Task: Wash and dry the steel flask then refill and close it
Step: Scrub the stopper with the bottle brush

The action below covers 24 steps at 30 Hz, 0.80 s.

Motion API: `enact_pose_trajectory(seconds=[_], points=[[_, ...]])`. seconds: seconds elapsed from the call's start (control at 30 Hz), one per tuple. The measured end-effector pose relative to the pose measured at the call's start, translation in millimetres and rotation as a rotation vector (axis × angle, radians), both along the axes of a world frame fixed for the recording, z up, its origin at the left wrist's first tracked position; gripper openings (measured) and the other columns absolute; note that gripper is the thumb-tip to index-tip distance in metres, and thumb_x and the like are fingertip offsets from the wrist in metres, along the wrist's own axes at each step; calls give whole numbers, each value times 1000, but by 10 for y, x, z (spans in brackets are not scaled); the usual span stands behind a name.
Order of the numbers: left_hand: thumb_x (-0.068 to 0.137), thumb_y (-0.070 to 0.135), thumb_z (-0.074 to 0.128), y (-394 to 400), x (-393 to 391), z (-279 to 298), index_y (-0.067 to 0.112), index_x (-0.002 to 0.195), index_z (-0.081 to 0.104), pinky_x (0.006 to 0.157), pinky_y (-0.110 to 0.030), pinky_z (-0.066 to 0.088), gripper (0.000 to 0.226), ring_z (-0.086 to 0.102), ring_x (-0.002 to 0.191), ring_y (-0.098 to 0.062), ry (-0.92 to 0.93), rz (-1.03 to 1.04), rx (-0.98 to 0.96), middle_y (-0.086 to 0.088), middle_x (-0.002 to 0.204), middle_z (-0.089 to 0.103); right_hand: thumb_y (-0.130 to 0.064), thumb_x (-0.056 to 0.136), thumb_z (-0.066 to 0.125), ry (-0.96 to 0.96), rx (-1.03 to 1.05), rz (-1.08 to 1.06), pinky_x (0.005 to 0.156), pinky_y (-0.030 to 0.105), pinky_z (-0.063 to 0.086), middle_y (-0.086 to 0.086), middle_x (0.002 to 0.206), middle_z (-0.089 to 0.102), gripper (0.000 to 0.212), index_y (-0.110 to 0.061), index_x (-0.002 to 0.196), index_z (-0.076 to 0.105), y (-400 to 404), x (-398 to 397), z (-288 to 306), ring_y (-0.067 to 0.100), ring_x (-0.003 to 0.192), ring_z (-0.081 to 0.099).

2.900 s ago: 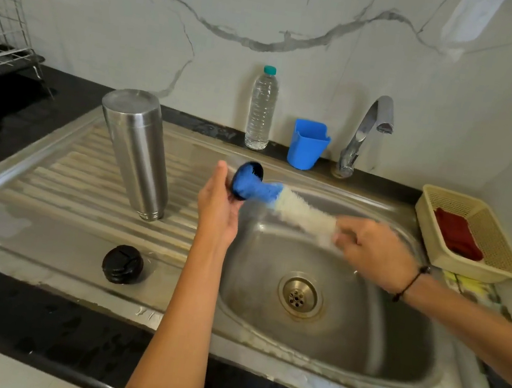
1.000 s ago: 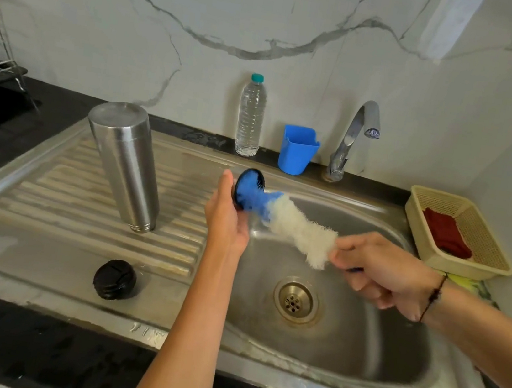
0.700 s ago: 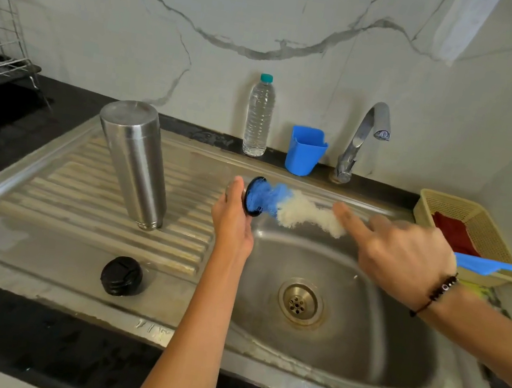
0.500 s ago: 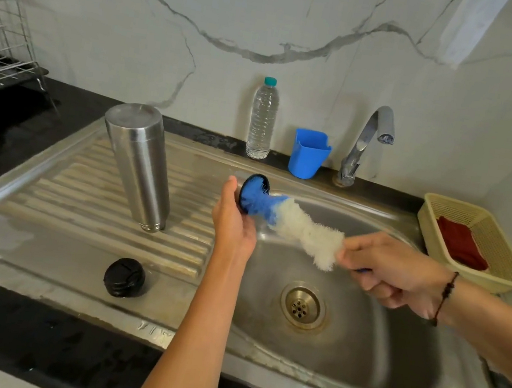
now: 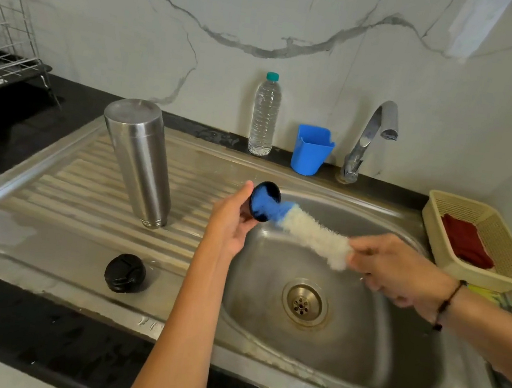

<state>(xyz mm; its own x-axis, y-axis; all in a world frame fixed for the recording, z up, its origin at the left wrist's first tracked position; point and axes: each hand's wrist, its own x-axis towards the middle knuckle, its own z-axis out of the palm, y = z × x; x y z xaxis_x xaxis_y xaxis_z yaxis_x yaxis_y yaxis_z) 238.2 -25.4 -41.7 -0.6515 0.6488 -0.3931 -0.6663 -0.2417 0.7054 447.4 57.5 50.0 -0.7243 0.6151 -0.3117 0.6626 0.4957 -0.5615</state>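
Observation:
The steel flask stands upside down on the ribbed drainboard, left of the basin. A black round cap lies on the drainboard near the front edge. My left hand holds a small dark cup-shaped lid over the basin's left rim. My right hand grips the handle of a bottle brush with white bristles and a blue tip; the blue tip is pushed into the lid.
The steel sink basin with its drain lies below my hands. At the back stand a plastic water bottle, a blue holder and the tap. A yellow basket with a red cloth sits right; a wire rack far left.
My right hand has kept working the brush in and out of the lid, briefly swinging up with fingers spread, then returning. The left hand stayed in place. Flask and black cap have not moved.

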Motion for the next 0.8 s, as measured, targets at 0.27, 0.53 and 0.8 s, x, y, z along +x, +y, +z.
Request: enact_pose_trajectory(seconds=[0.27, 0.53, 0.8], points=[[91, 14, 61, 46, 99, -6, 5, 96, 63, 78, -31, 56, 10, 66, 82, -16, 10, 123, 70, -8, 88, 68, -8, 80, 51, -13, 1085, 319, 41, 12, 10, 4, 51, 49, 39, -13, 118, 61, 113, 142, -220, 20, 31, 37], [92, 12, 58, 50, 153, 16, 5, 94, 62, 78, -31, 58, 9, 68, 82, -16, -69, 195, 222, -8, 86, 67, -20, 96, 48, 88, -178, -46, 36, 17, 21, -4, 51, 45, 21, -24, 93, 68, -22, 20, -62, 9, 37, 30], [93, 13, 58, 79, 178, -13, 6, 98, 60, 78, -31, 58, 9, 66, 86, -17, -37, 194, 139, -10, 93, 66, -10, 81, 45, 6, 1234, 332, 39, 17, 19, 6, 53, 53, 43, -16, 120, 63, 104, 157, -83, 23, 30, 43]])
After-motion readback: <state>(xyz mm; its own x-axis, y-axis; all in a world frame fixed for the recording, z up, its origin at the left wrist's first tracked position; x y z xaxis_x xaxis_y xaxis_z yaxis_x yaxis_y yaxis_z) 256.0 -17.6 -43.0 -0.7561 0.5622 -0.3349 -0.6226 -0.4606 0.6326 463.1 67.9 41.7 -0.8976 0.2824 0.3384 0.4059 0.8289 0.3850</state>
